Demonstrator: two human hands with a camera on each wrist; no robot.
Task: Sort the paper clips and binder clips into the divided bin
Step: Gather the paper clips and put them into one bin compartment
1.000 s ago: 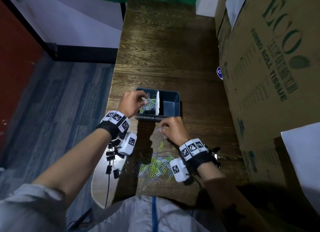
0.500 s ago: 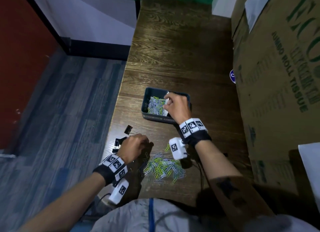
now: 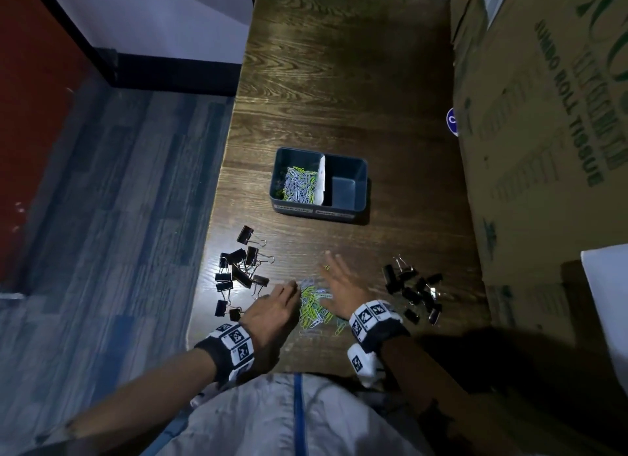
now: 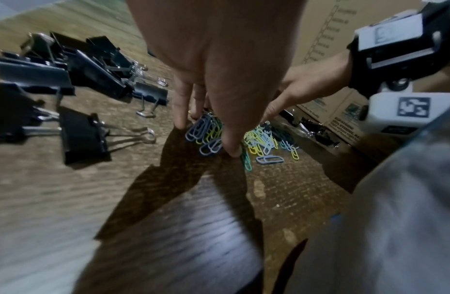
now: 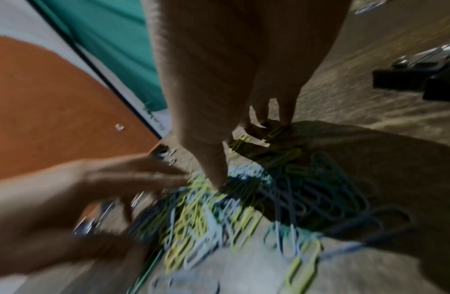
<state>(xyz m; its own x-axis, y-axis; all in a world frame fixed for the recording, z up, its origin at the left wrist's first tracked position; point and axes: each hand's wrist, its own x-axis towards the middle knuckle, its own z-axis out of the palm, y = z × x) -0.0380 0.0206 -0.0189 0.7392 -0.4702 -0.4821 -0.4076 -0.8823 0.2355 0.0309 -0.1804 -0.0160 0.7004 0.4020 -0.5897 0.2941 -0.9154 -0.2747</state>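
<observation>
A dark blue divided bin (image 3: 360, 170) stands mid-table; its left compartment holds coloured paper clips (image 3: 299, 184), and its right one looks empty. A loose paper clip pile (image 3: 312, 307) lies near the front edge, between my hands. My left hand (image 3: 283, 297) has straight fingers whose tips touch the pile's left side (image 4: 206, 131). My right hand (image 3: 339, 280) is spread flat over the pile's right side, fingertips (image 5: 216, 179) down among the clips (image 5: 243, 208). Black binder clips lie in a left heap (image 3: 239, 272) and a right heap (image 3: 414, 292).
Tall cardboard boxes (image 3: 543, 115) wall off the table's right side. The table's left edge (image 3: 217, 217) drops to a blue-grey floor. A white sheet (image 3: 608, 302) shows at the right. The far part of the wooden table (image 3: 339, 64) is bare.
My right hand has come back from the bin to the pile and opened. My left hand, curled at the pile's left edge half a second ago, now has straight fingers on the clips.
</observation>
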